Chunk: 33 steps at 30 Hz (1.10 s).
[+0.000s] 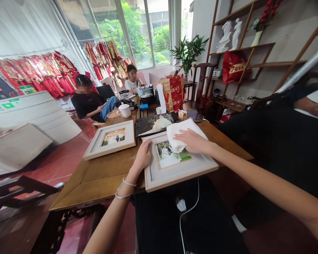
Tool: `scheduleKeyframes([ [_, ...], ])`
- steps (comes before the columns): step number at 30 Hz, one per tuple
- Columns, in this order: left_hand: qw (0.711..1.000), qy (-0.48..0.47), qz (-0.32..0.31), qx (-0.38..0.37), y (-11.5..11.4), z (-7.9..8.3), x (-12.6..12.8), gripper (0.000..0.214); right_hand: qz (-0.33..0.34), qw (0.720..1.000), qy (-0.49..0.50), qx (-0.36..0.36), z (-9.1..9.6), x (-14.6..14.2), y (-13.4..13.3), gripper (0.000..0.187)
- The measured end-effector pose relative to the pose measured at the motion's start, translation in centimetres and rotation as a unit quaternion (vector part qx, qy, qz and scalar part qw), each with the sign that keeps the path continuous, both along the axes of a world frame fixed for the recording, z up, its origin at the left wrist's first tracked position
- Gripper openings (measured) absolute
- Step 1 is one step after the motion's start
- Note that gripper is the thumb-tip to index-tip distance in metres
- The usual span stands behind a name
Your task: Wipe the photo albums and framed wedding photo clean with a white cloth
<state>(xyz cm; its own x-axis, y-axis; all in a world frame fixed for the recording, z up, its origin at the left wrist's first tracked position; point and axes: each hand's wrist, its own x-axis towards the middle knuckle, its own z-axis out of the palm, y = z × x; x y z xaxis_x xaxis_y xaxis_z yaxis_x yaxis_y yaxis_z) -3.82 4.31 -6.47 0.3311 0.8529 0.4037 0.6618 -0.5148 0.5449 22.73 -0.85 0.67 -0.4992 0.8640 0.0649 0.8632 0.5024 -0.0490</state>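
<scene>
A light wooden picture frame (180, 174) with a wedding photo inside lies at the table's near edge, overhanging it slightly. My left hand (143, 155) grips its left side, thumb on top and fingers at the edge. On the frame's upper right rests a folded white towel (187, 131). My right hand (192, 140) holds the towel down against the frame with its fingers stretched over the cloth, covering part of the photo. To the left lies a second picture frame (95, 148). Behind both is a dark wedding photo panel (145, 124).
The wooden table (106, 176) also carries a white lidded mug (124, 110), a red and brown paper bag (172, 91) and a small box (182, 114). A white cable (189, 210) hangs in front. Two people sit beyond; another person's hand (314, 106) shows at right.
</scene>
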Motion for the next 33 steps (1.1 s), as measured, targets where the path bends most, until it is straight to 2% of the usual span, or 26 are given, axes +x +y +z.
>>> scheduleKeyframes([
  [7,1.0,-0.015,0.011,0.005,0.0,-0.3,0.2,0.044,0.037,0.997,0.053,-0.046,0.6,1.8,-8.6,0.084],
  [11,1.0,-0.027,0.011,0.007,0.2,-0.5,0.2,0.044,0.053,0.994,0.076,-0.049,0.9,0.4,-11.1,0.086],
  [17,0.999,-0.032,-0.012,0.006,0.7,-0.6,-0.1,0.039,0.115,0.988,0.096,-0.038,0.5,-4.3,-11.0,0.078],
  [23,0.999,-0.026,-0.039,0.005,0.9,-0.6,-0.4,0.036,0.113,0.988,0.106,0.003,-0.4,-7.8,-11.5,0.063],
  [27,0.999,0.001,-0.044,0.015,0.5,-0.3,-0.3,0.038,0.083,0.992,0.09,0.027,-0.8,-6.9,-12.2,0.058],
  [30,0.999,0.027,-0.041,0.024,0.1,0.1,0.0,0.039,0.012,0.997,0.058,0.041,-0.9,-4.6,-12.1,0.058],
  [33,0.998,0.041,-0.04,0.021,-0.3,0.6,0.1,0.039,-0.071,0.995,0.027,0.06,-0.8,-2.2,-10.6,0.059],
])
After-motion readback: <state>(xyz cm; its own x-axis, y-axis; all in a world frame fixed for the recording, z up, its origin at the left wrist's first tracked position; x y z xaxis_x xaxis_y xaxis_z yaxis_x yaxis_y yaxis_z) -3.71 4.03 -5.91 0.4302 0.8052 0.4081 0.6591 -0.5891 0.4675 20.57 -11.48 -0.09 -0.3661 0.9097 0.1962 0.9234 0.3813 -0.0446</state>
